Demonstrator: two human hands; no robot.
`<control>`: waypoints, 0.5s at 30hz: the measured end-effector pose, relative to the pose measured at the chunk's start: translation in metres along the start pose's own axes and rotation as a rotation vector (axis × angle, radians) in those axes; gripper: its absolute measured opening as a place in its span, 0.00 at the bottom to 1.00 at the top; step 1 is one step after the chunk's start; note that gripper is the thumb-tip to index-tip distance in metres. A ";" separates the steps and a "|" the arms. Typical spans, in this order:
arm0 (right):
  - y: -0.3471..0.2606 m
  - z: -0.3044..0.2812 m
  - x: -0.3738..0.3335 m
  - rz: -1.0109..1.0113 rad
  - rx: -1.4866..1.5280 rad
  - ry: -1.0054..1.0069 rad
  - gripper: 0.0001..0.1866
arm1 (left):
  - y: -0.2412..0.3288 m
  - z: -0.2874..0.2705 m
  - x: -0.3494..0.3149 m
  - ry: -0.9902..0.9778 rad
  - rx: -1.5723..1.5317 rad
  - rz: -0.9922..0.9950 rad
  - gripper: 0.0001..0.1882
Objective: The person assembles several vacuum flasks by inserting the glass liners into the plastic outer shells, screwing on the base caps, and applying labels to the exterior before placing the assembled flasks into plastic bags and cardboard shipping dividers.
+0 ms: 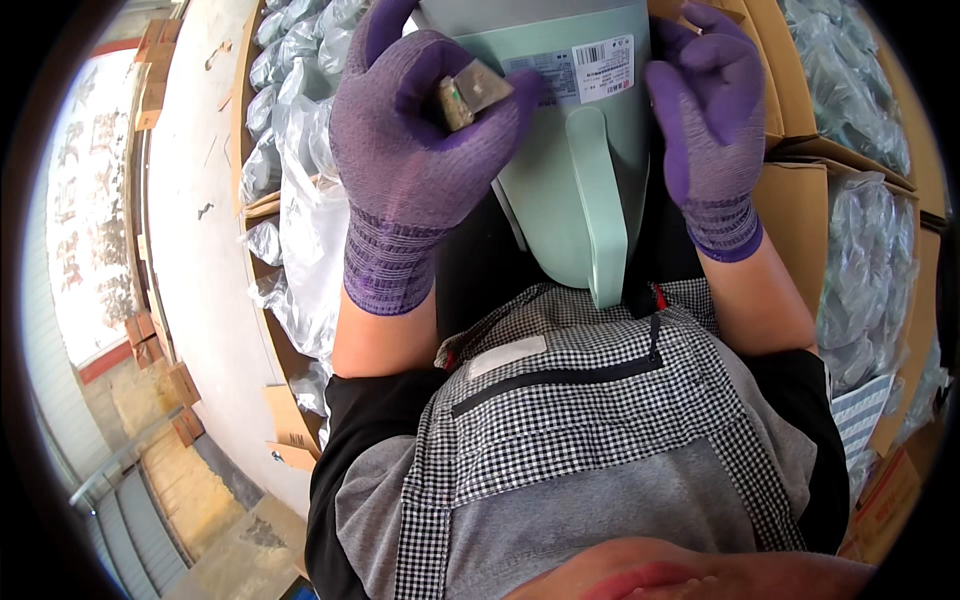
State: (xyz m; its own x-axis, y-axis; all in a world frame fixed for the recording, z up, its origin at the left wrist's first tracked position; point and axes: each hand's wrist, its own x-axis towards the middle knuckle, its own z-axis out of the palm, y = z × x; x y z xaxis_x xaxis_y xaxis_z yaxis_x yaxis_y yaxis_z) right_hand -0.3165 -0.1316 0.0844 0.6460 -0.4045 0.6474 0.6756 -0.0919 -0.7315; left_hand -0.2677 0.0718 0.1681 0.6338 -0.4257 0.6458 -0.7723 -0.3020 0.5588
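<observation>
My left hand (425,140), in a purple knit glove, is closed around a small grey block-like piece (470,92) with a flat face and a worn, brownish side. Exactly what kind of thing it is, I cannot make out. Just right of that hand, a pale green plastic jug-like vessel (545,215) with a long handle (597,205) rests at my lap. Its printed white label (604,68) faces up. At its right side is my right hand (715,110), gloved alike, fingers bent and thumb apart, with nothing visible held. The vessel's far end is cut off by the frame.
Cardboard boxes (795,215) stand on both sides, filled with plastic-wrapped items (870,270). Clear wrapping (310,220) spills over the left box. Farther left are a pale floor (205,210) and grey steps with a rail (140,525). A checked apron (580,400) covers my front.
</observation>
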 end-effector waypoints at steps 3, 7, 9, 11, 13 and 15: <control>-0.013 0.004 0.003 0.094 0.093 -0.048 0.32 | -0.007 0.000 -0.005 -0.007 -0.110 0.040 0.13; -0.020 0.011 0.017 -0.001 -0.404 -0.293 0.51 | -0.028 -0.001 -0.011 0.017 -0.207 0.136 0.15; -0.002 0.007 0.023 -0.012 -0.380 -0.323 0.54 | -0.023 0.005 -0.010 0.087 -0.315 0.065 0.15; 0.011 0.005 0.025 -0.007 -0.230 -0.312 0.50 | -0.014 0.015 -0.012 0.153 -0.378 -0.020 0.17; 0.013 0.006 0.023 0.002 -0.181 -0.303 0.44 | -0.005 0.025 -0.012 0.186 -0.381 -0.064 0.20; 0.009 0.006 0.022 0.053 -0.166 -0.309 0.44 | -0.007 0.025 -0.008 0.228 0.040 0.027 0.17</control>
State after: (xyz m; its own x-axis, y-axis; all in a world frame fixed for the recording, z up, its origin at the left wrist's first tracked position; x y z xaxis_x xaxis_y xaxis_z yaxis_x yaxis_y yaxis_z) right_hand -0.2943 -0.1358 0.0931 0.7728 -0.1206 0.6231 0.5877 -0.2345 -0.7743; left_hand -0.2685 0.0555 0.1462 0.6028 -0.2319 0.7634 -0.7872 -0.3289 0.5217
